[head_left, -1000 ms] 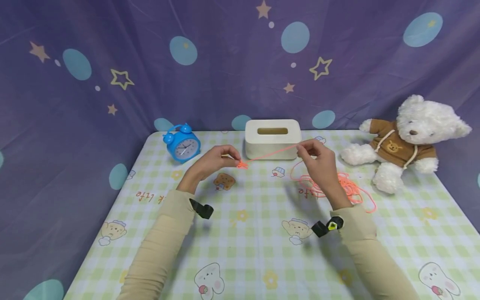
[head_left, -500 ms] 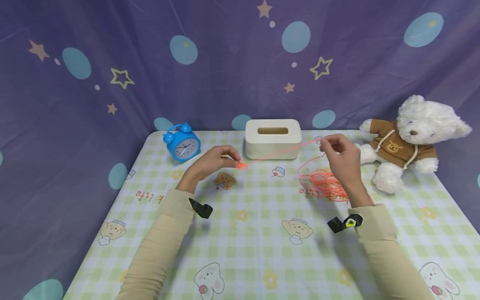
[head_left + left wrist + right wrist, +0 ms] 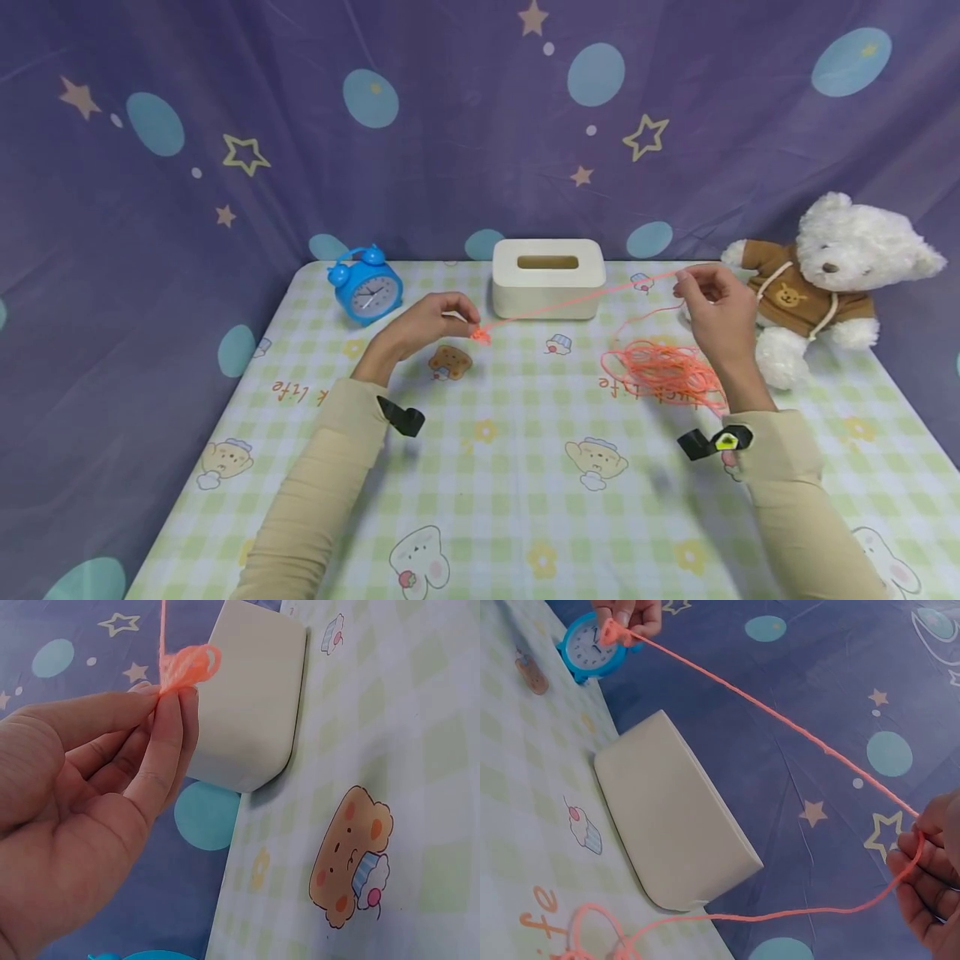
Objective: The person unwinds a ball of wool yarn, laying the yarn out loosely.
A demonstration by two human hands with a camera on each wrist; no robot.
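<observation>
My left hand (image 3: pixel 438 319) pinches a small looped bundle of orange yarn (image 3: pixel 189 667) between thumb and fingertips, above the table. From that bundle a yarn strand (image 3: pixel 780 718) runs taut, rising to the right. Its other end is pinched by my right hand (image 3: pixel 720 308), held higher and in front of the teddy bear. Past the right fingers the strand droops back down to a loose, tangled pile of orange yarn (image 3: pixel 660 371) on the tablecloth. In the right wrist view the strand bends at the thumb and passes along the fingers.
A white tissue box (image 3: pixel 547 300) stands at the back middle, behind the taut strand. To its left is a blue alarm clock (image 3: pixel 369 287). A white teddy bear (image 3: pixel 787 346) in a brown hoodie sits at the right. A purple curtain (image 3: pixel 450 150) hangs behind the checked tablecloth (image 3: pixel 510 467).
My right hand has moved right and slightly up, drawing the strand out longer from the left hand. The left hand stays in place. More of the yarn pile shows now.
</observation>
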